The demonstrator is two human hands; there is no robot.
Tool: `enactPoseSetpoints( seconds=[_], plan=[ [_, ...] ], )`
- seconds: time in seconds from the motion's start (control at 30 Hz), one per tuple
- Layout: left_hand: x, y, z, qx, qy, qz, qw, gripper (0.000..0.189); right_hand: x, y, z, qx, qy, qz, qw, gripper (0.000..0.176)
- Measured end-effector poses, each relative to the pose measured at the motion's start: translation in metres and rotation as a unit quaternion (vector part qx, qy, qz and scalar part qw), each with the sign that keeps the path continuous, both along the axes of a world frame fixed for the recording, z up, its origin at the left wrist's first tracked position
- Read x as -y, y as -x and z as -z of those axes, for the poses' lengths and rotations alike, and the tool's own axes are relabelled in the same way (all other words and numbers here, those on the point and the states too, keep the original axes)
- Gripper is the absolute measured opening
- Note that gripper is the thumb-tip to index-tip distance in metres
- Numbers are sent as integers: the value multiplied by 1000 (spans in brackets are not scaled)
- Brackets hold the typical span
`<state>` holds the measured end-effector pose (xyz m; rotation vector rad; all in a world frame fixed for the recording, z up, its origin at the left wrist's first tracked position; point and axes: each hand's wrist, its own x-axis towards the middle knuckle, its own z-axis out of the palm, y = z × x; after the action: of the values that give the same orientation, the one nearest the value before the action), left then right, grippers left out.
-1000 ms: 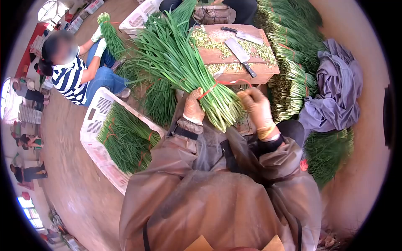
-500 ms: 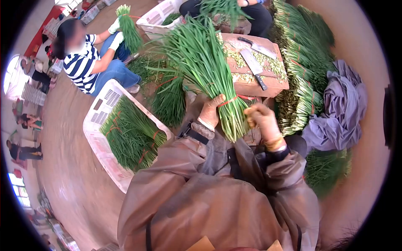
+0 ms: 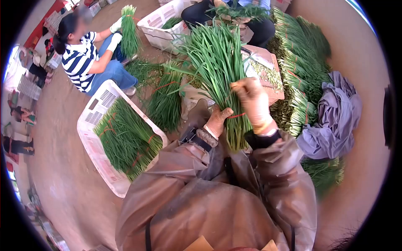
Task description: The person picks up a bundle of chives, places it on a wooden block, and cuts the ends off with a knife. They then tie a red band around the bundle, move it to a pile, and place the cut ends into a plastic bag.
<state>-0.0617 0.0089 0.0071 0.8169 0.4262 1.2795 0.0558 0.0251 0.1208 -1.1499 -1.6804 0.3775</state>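
Note:
A thick bunch of garlic chives (image 3: 215,62) stands tilted in front of me, leaves up and pale stems down. My left hand (image 3: 217,120), in a thin glove, grips it from the left near a red band (image 3: 237,115) around the stems. Over the right side of the bunch, above that band, my right hand (image 3: 254,100) is raised with fingers pinched; what they hold, if anything, I cannot make out. Behind the bunch is a wooden block (image 3: 274,94) strewn with chive trimmings, with a knife (image 3: 260,53) on it, partly covered by the leaves.
At left a white crate (image 3: 90,125) holds banded chives; another crate (image 3: 155,26) stands farther back. More chives (image 3: 165,100) lie on the floor. Stacked bunches (image 3: 299,62) and a grey-purple cloth (image 3: 333,119) are at right. A person in stripes (image 3: 79,62) and another person (image 3: 199,14) sit nearby.
My right hand has moved up and left, from beside the stems to in front of the bunch above the band. The bunch now stands more upright and hides more of the block and knives.

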Motion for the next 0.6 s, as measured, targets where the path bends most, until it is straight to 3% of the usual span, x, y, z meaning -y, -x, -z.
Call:
enactPoseSetpoints(
  seconds=[0.07, 0.13, 0.17, 0.2, 0.23, 0.27, 0.3, 0.37, 0.43, 0.47, 0.5, 0.53, 0.6],
  plan=[
    [-8, 3, 12, 5, -10, 16, 1000, 87, 20, -17, -27, -307, 200, -57, 929, 6],
    [-13, 8, 21, -30, -33, 31, 999, 92, 28, -41, -26, -303, 72, -12, 950, 7],
    [-13, 9, 20, -31, -32, 30, 999, 92, 36, -56, -28, -332, 105, 31, 937, 9],
    [-13, 9, 16, 2, -17, 38, 999, 90, 42, -69, -24, -380, 89, 8, 920, 7],
    [-13, 10, 14, 34, -4, 46, 998, 87, 39, -97, -8, -308, 83, 38, 947, 4],
    [-14, 9, 19, 19, 9, 15, 1000, 80, 31, -125, 16, -84, 35, 97, 991, 5],
    [-14, 9, 17, 21, 8, 14, 1000, 80, 25, -140, 37, 147, -14, 151, 977, 7],
    [-15, 9, 12, 3, 15, -12, 1000, 75, 29, -138, 54, 350, 39, 206, 913, 13],
    [-17, 6, 7, 21, 8, -9, 1000, 72, 30, -89, 21, 163, 149, 99, 970, 14],
    [-14, 5, 3, 34, 25, -4, 999, 71, 32, -59, 11, -6, 219, 34, 975, 16],
    [-13, 5, 1, 46, 41, 2, 998, 70, 30, -30, 7, -106, 172, -56, 978, 19],
    [-12, 4, 2, 16, 37, -24, 999, 69, 25, -9, -4, 25, 73, -55, 995, 19],
    [-10, 4, 4, -41, 26, -52, 997, 69, 10, 23, -4, 123, 21, -37, 992, 22]
  ],
)
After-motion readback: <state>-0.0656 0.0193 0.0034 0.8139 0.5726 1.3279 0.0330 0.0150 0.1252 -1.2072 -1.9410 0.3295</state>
